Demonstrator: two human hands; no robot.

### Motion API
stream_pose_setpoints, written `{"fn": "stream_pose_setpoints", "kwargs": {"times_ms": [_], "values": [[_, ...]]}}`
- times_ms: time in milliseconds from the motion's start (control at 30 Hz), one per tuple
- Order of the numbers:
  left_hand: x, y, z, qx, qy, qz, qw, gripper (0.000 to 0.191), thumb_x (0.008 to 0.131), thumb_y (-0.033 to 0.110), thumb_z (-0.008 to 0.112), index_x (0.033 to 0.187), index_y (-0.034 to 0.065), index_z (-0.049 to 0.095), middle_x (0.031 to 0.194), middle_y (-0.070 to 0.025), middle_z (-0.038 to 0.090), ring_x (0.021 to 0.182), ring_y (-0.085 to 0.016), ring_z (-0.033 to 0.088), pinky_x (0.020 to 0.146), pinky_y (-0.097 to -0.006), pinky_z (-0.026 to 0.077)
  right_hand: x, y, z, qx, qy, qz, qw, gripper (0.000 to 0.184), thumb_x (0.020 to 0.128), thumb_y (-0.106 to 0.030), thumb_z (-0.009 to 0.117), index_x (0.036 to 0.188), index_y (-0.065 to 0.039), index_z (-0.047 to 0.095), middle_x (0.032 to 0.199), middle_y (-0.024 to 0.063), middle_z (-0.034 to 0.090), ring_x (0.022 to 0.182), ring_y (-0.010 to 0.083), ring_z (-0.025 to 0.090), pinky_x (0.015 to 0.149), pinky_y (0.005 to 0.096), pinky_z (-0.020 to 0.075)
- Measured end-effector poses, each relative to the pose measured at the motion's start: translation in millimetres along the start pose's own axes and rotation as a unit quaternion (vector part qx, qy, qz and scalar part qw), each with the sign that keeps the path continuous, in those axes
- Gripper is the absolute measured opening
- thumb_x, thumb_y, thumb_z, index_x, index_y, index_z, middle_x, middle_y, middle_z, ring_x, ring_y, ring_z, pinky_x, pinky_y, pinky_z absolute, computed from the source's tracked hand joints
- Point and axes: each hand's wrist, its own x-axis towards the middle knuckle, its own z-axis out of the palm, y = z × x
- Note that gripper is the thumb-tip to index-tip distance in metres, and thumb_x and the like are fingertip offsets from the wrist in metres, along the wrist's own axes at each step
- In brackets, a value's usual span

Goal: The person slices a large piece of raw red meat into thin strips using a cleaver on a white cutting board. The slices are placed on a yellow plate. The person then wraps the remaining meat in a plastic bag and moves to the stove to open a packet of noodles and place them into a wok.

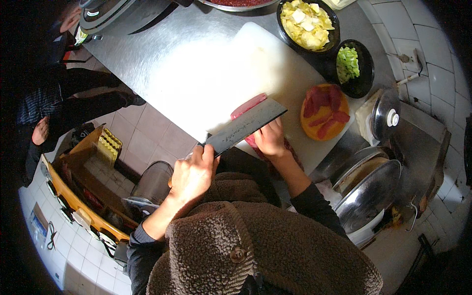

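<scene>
My left hand (195,173) grips the handle of a cleaver (245,127), whose broad dark blade slants up to the right over the white cutting board (258,48). My right hand (272,138) is just behind the blade, its fingers bent onto a long piece of raw red meat (254,143). Part of that piece is hidden under the hand and the blade. On the blade's far side shows a strip of red meat (249,106); whether it is cut off cannot be told. Right of my hand, an orange round dish (308,127) holds several meat slices (322,99).
Black bowls of chopped cabbage (308,24) and chopped green vegetable (347,62) stand at the back right. A lidded pot (385,116) and metal pans (372,195) are on the right. Another person's hand (40,131) shows at left, beyond the steel table's edge (147,101).
</scene>
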Motion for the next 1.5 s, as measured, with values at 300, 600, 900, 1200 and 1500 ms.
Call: {"fn": "stream_pose_setpoints", "kwargs": {"times_ms": [300, 600, 900, 1200, 1500], "values": [[3.1, 1.0, -0.2, 0.011, -0.024, -0.008, 1.000, 0.026, 0.093, 0.025, 0.064, 0.091, 0.0023, 0.052, 0.076, -0.0110, 0.056, 0.050, -0.027, 0.061, 0.042, -0.0376, 0.051, -2.2, 3.6, 0.5, 0.030, -0.011, 0.024, 0.999, 0.026, 0.083, -0.003, 0.066, 0.109, 0.003, 0.064, 0.119, 0.0227, 0.061, 0.114, 0.0444, 0.056, 0.104, 0.0517, 0.0422], [3.6, -3.5, 0.5, 0.019, -0.021, 0.007, 1.000, 0.027, 0.093, 0.026, 0.065, 0.090, 0.0022, 0.052, 0.074, -0.0100, 0.056, 0.048, -0.024, 0.060, 0.041, -0.0359, 0.050, -1.3, 4.4, -0.2, 0.047, -0.009, 0.026, 0.999, 0.028, 0.083, -0.002, 0.066, 0.109, 0.004, 0.065, 0.119, 0.0226, 0.061, 0.113, 0.0448, 0.056, 0.103, 0.0516, 0.0426], [8.3, -6.8, -3.8, 0.000, -0.032, 0.011, 0.999, 0.026, 0.091, 0.022, 0.067, 0.089, 0.0012, 0.051, 0.072, -0.0106, 0.057, 0.049, -0.025, 0.062, 0.041, -0.0363, 0.051, 2.1, 2.4, -1.3, 0.046, -0.007, 0.028, 0.999, 0.027, 0.081, 0.000, 0.067, 0.108, 0.005, 0.065, 0.116, 0.0218, 0.062, 0.110, 0.0432, 0.057, 0.099, 0.0489, 0.0454], [14.9, -9.7, -8.8, 0.013, -0.079, 0.012, 0.997, 0.025, 0.092, 0.019, 0.066, 0.089, 0.0011, 0.048, 0.067, -0.0121, 0.059, 0.048, -0.024, 0.063, 0.040, -0.0364, 0.050, 13.9, -3.9, -3.2, 0.036, 0.033, 0.021, 0.999, 0.017, 0.079, 0.003, 0.068, 0.096, 0.004, 0.069, 0.106, 0.0186, 0.066, 0.100, 0.0388, 0.061, 0.090, 0.0452, 0.0503], [22.3, -4.0, -13.5, 0.021, -0.115, -0.002, 0.993, 0.027, 0.089, 0.015, 0.069, 0.091, 0.0003, 0.047, 0.062, -0.0124, 0.057, 0.044, -0.026, 0.058, 0.039, -0.0387, 0.046, 14.1, -3.8, -6.7, 0.032, 0.015, 0.026, 0.999, 0.011, 0.081, -0.002, 0.066, 0.090, 0.004, 0.070, 0.096, 0.0178, 0.068, 0.092, 0.0371, 0.064, 0.088, 0.0445, 0.0515]]}}
